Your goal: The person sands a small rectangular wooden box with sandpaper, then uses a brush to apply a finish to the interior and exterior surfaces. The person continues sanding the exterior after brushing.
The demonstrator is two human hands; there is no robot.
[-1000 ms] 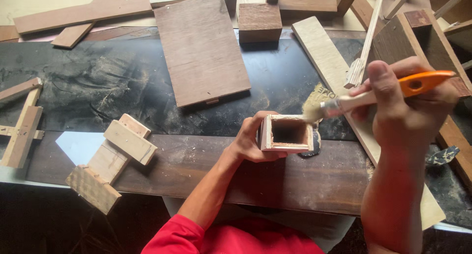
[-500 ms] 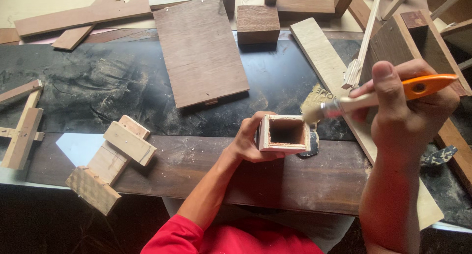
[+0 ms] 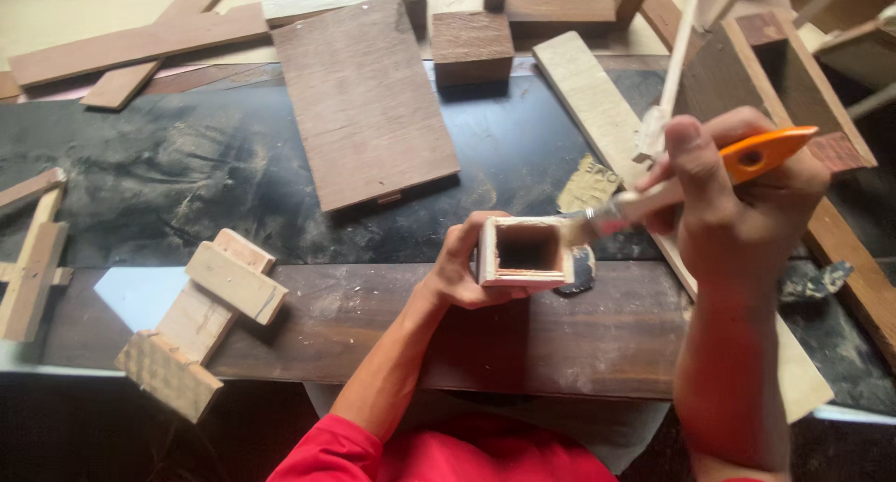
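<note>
My left hand (image 3: pixel 457 272) grips a small open-topped square wooden box (image 3: pixel 523 251) from its left side, holding it over the dark plank at the table's front. My right hand (image 3: pixel 737 202) holds a paintbrush with an orange handle (image 3: pixel 761 153). Its pale bristles (image 3: pixel 583 225) touch the box's right wall near the rim. A dark round thing (image 3: pixel 579 272), partly hidden, sits just under the box's right side.
A large brown board (image 3: pixel 364 99) lies behind the box on the black table top (image 3: pixel 187 174). A wooden block (image 3: pixel 471 45), a pale plank (image 3: pixel 597 99) and crossed slats (image 3: pixel 131 53) lie further back. Stacked small blocks (image 3: pixel 210 305) sit at the front left.
The brush has moved down and left, from above the box's right edge to its right wall. The left hand still holds the box in the same place.
</note>
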